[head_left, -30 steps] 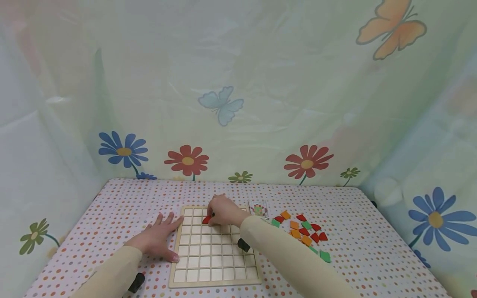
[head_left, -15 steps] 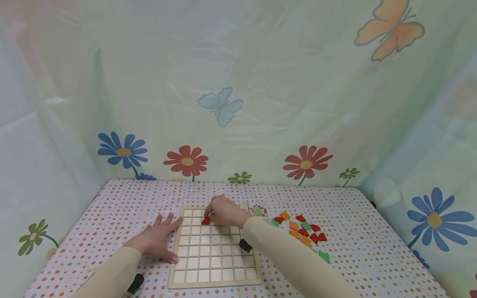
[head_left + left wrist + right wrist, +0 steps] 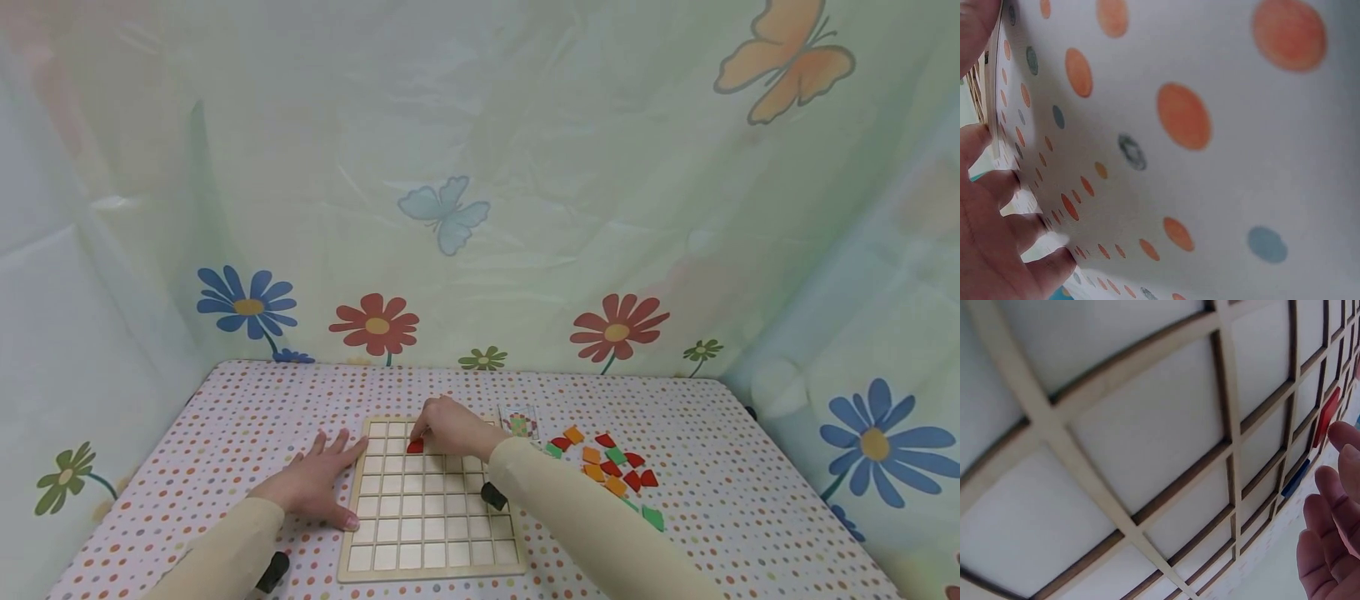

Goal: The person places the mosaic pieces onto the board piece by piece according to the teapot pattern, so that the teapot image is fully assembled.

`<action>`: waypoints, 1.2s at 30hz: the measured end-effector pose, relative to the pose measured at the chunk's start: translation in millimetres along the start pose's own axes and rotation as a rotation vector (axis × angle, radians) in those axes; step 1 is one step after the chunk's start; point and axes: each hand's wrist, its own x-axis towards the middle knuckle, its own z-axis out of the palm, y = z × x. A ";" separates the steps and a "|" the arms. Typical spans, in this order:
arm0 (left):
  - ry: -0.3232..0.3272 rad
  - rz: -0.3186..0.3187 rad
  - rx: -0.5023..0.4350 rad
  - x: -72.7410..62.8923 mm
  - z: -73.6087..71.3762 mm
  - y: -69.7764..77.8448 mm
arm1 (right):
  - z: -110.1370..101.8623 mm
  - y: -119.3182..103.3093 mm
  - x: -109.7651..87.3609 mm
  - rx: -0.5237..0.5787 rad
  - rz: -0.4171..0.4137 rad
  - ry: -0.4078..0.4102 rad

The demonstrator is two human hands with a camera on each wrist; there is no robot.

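Note:
A wooden grid board (image 3: 431, 573) with square cells lies on the table. My right hand (image 3: 453, 429) reaches over its back part, fingers bent and fingertips at a small red rounded tile (image 3: 415, 447). In the right wrist view the red tile (image 3: 1327, 419) sits in a cell, a fingertip against its edge. A blue tile (image 3: 1295, 478) is in a cell near it; in the head view the hand hides it. My left hand (image 3: 318, 479) lies with fingers spread at the board's left side, index fingertip and thumb at the rim.
Right of the board lies a loose group of red, orange and green tiles, among them an orange tile (image 3: 573, 434) and a green tile (image 3: 653, 518). A small pattern card (image 3: 519, 422) is by the board's back right corner. A dotted cloth (image 3: 720, 492) covers the table.
The red tile has settled from a tilt into a cell, and my right fingers have shifted slightly to its back edge. My left hand has stayed in place.

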 end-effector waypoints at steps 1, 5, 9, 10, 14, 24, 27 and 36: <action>0.000 0.000 0.002 0.1 0.0 0.5 | -0.7 0.5 -1.2 0.014 0.004 0.000; -0.001 -0.002 0.009 0.7 0.4 2.3 | -6.2 4.6 -8.9 0.086 0.032 0.008; -0.006 -0.005 0.011 0.8 0.6 4.1 | -17.2 13.8 -24.2 0.167 0.080 0.023; -0.007 -0.005 0.010 0.7 0.4 4.5 | -20.2 17.6 -29.5 0.187 0.095 0.030; -0.008 -0.001 0.009 0.4 -1.3 4.5 | -30.8 38.0 -55.6 0.248 0.191 0.071; -0.040 -0.034 0.031 3.5 -3.0 1.1 | -41.6 102.3 -136.6 0.278 0.396 0.214; -0.022 -0.020 0.027 1.7 -3.2 1.0 | -41.1 116.8 -153.7 0.268 0.457 0.219; -0.034 -0.002 0.011 0.2 -1.6 0.7 | -27.3 144.6 -174.2 0.257 0.594 0.176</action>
